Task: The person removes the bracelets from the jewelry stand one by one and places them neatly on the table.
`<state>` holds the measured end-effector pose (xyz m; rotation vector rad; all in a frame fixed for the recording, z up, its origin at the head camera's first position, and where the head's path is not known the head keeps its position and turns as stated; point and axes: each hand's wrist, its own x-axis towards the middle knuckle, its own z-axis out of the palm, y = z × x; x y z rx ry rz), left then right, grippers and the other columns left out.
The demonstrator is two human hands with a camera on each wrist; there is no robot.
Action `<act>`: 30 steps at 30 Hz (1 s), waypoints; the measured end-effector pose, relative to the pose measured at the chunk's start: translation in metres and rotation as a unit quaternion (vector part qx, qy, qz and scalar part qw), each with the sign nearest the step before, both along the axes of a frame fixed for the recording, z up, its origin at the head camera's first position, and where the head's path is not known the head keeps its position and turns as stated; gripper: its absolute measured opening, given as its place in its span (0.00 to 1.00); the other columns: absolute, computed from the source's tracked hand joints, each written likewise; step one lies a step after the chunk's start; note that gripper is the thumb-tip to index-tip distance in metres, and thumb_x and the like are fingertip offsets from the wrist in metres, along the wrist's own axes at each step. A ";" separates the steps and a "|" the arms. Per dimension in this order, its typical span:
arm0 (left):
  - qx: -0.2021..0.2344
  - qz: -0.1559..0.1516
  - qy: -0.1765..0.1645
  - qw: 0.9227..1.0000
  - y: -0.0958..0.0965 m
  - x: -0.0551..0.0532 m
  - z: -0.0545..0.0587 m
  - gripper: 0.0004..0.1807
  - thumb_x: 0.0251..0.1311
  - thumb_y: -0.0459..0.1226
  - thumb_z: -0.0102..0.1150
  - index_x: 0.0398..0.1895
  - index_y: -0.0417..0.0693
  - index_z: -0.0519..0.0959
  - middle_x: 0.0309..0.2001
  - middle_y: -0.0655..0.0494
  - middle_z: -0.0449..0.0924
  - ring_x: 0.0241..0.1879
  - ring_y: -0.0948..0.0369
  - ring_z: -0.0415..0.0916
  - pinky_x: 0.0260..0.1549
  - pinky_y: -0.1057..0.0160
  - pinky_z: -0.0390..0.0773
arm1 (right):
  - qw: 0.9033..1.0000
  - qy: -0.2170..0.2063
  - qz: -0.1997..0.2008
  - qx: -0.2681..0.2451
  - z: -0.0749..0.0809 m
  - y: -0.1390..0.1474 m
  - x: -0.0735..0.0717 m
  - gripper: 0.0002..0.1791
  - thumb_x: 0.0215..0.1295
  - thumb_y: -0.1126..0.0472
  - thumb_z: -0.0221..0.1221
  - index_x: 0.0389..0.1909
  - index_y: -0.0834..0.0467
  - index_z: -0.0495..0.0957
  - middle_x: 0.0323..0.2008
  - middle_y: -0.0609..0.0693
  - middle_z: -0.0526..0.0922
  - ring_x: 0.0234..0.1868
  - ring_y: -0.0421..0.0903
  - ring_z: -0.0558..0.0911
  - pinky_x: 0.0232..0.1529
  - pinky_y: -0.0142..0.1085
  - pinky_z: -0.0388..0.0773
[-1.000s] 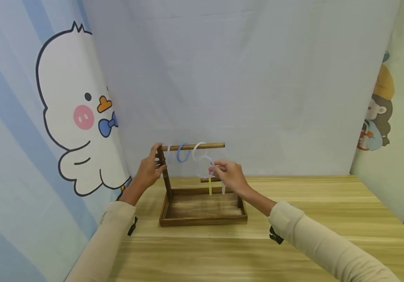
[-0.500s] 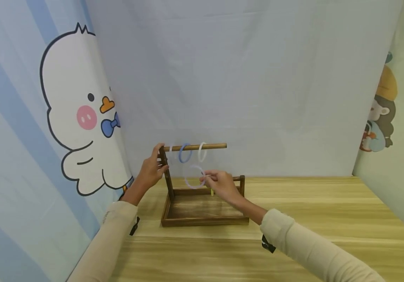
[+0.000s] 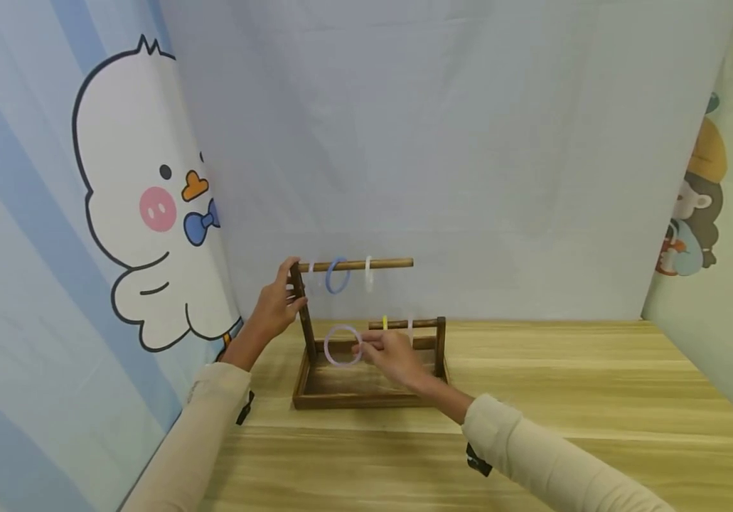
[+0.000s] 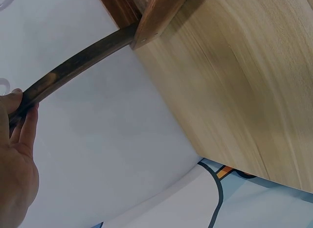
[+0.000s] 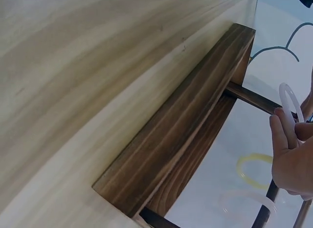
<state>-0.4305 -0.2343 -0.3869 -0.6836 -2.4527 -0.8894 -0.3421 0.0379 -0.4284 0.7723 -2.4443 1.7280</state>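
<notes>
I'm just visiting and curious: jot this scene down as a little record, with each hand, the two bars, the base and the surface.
Left hand: grips the tall post near its top
Right hand: pinches a pale purple ring, off both bars
Upper bar: from the post outward, a small-looking pale ring, a blue ring, a white ring
Lower bar: a yellow ring, a whitish ring
Base: dark wooden tray
Surface: wood-grain table
</notes>
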 end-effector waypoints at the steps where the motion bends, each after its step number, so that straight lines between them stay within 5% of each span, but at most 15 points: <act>1: 0.001 0.000 0.000 1.000 0.000 0.000 0.000 0.47 0.64 0.22 0.67 0.79 0.48 0.51 0.56 0.29 0.78 0.52 0.36 0.84 0.51 0.47 0.87 | 1.000 -0.001 0.004 0.002 -0.002 -0.001 0.001 0.15 0.78 0.71 0.53 0.57 0.75 0.79 0.44 0.68 0.88 0.48 0.57 0.90 0.48 0.41 0.89; 11: -0.001 0.003 0.007 1.000 -0.001 0.000 -0.001 0.47 0.63 0.22 0.67 0.79 0.47 0.52 0.56 0.29 0.78 0.52 0.36 0.84 0.49 0.46 0.88 | 0.999 0.018 0.017 0.033 -0.021 -0.014 0.013 0.14 0.77 0.71 0.54 0.55 0.76 0.80 0.41 0.65 0.89 0.42 0.58 0.91 0.29 0.40 0.89; 20: 0.000 0.000 0.003 1.000 0.000 0.002 0.000 0.46 0.63 0.22 0.67 0.79 0.46 0.52 0.56 0.28 0.78 0.52 0.36 0.84 0.50 0.46 0.88 | 0.999 0.001 0.052 0.008 -0.034 -0.031 0.023 0.12 0.74 0.75 0.56 0.51 0.78 0.81 0.39 0.70 0.88 0.43 0.62 0.90 0.42 0.48 0.90; 30: -0.003 0.003 0.001 1.000 0.000 0.002 0.001 0.46 0.64 0.23 0.66 0.80 0.47 0.51 0.57 0.28 0.77 0.53 0.36 0.83 0.51 0.46 0.87 | 0.996 -0.018 0.087 0.016 -0.049 -0.039 0.032 0.11 0.73 0.77 0.56 0.49 0.80 0.81 0.36 0.67 0.88 0.42 0.62 0.90 0.43 0.49 0.90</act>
